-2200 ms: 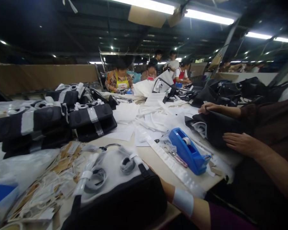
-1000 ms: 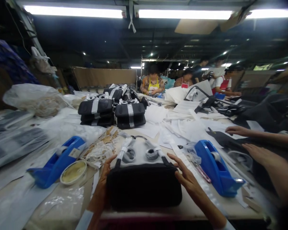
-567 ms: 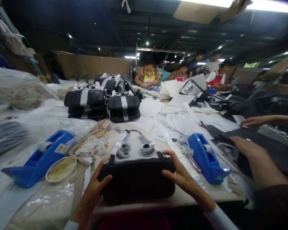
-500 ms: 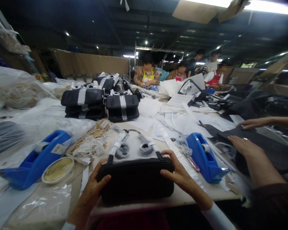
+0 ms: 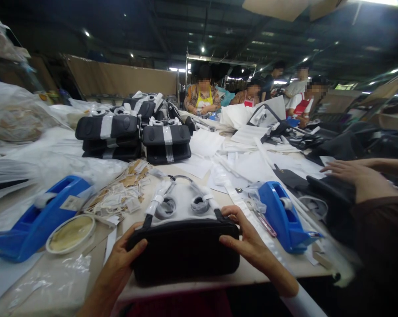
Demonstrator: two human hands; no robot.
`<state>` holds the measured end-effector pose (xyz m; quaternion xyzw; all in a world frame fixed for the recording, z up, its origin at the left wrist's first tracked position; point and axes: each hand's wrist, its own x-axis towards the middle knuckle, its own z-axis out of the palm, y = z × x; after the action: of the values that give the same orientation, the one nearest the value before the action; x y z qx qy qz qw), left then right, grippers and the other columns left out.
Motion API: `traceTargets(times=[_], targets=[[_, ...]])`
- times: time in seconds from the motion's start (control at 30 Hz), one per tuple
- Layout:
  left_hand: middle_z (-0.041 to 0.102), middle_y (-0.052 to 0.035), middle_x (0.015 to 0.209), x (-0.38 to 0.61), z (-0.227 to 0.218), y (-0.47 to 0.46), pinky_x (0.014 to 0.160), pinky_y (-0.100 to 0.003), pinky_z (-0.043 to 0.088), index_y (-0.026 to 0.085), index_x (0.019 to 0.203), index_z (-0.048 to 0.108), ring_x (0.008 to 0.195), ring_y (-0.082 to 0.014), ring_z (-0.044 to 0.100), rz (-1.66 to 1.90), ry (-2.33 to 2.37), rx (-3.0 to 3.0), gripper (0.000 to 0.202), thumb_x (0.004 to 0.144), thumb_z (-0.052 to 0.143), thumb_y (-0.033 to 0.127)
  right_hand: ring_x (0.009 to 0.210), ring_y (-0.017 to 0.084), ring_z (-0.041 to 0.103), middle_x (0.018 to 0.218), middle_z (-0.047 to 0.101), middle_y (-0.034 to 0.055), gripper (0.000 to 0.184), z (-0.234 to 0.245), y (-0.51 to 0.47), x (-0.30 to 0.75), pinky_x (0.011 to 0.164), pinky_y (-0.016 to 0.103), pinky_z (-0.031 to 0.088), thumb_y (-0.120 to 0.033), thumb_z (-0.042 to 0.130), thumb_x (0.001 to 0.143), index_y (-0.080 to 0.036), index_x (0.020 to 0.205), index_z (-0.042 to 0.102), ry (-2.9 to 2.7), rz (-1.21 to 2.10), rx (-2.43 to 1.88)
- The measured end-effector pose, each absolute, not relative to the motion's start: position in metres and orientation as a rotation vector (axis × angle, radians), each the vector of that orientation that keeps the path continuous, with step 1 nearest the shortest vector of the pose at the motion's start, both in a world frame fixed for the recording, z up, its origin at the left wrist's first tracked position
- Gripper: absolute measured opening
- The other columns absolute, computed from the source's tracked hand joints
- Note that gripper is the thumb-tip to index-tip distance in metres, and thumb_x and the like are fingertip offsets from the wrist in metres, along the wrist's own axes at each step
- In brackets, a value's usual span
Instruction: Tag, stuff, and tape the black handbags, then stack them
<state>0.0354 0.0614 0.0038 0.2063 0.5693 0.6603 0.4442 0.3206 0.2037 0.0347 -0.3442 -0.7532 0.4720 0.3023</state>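
Observation:
A black handbag [image 5: 185, 251] stands at the table's front edge between my hands. My left hand [image 5: 124, 253] grips its left end, thumb on the near face and fingers behind. At the right end my right hand [image 5: 240, 235] holds it the same way, thumb on the near face. Behind the bag's top edge, the handle [image 5: 180, 178] is wrapped in white padding and clear plastic, with grey coiled rings [image 5: 165, 208] lying on white sheet. The bag's underside and far face are hidden.
Blue tape dispensers stand left [image 5: 42, 215] and right [image 5: 283, 215]. By the left one lie a round shallow dish [image 5: 71, 233] and a heap of stringed tags [image 5: 122, 193]. Stacked black bags [image 5: 108, 127] sit behind. A co-worker's hands [image 5: 357, 174] handle black material at right; other people work farther back.
My hands keep their hold on the handbag, which has barely moved. At right, the co-worker's hands have come together and lifted or folded the black material. The view has shifted slightly.

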Motion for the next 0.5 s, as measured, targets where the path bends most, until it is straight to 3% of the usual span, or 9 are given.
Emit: traceTargets(times=[0.2, 0.37, 0.5], targets=[[0.071, -0.0031, 0.091, 0.032, 0.000, 0.062, 0.073, -0.024, 0.053, 0.019, 0.109, 0.066, 0.084, -0.0198, 0.064, 1.582, 1.400, 0.507, 0.056, 0.060, 0.085, 0.038, 0.112, 0.022, 0.051, 0.124, 0.048, 0.0035, 0.049, 0.041, 0.200, 0.319, 0.095, 0.033, 0.041, -0.033, 0.065, 0.084, -0.033, 0.130, 0.048, -2.177, 1.105, -0.885], [0.067, -0.0001, 0.078, 0.041, 0.003, 0.067, 0.063, -0.020, 0.051, 0.016, 0.092, 0.068, 0.071, -0.0161, 0.061, 1.621, 1.452, 0.434, 0.051, 0.053, 0.087, 0.043, 0.101, 0.019, 0.054, 0.107, 0.049, 0.0019, 0.019, 0.042, 0.202, 0.314, 0.090, 0.030, 0.040, -0.034, 0.063, 0.085, -0.028, 0.103, 0.065, -2.150, 1.171, -0.962], [0.058, 0.0032, 0.062, 0.046, 0.002, 0.071, 0.052, -0.017, 0.046, 0.015, 0.076, 0.066, 0.057, -0.0121, 0.055, 1.601, 1.488, 0.467, 0.042, 0.055, 0.085, 0.046, 0.093, 0.018, 0.054, 0.097, 0.051, 0.0012, 0.014, 0.033, 0.201, 0.314, 0.083, 0.029, 0.040, -0.035, 0.064, 0.084, -0.024, 0.094, 0.066, -2.036, 1.209, -1.030]])
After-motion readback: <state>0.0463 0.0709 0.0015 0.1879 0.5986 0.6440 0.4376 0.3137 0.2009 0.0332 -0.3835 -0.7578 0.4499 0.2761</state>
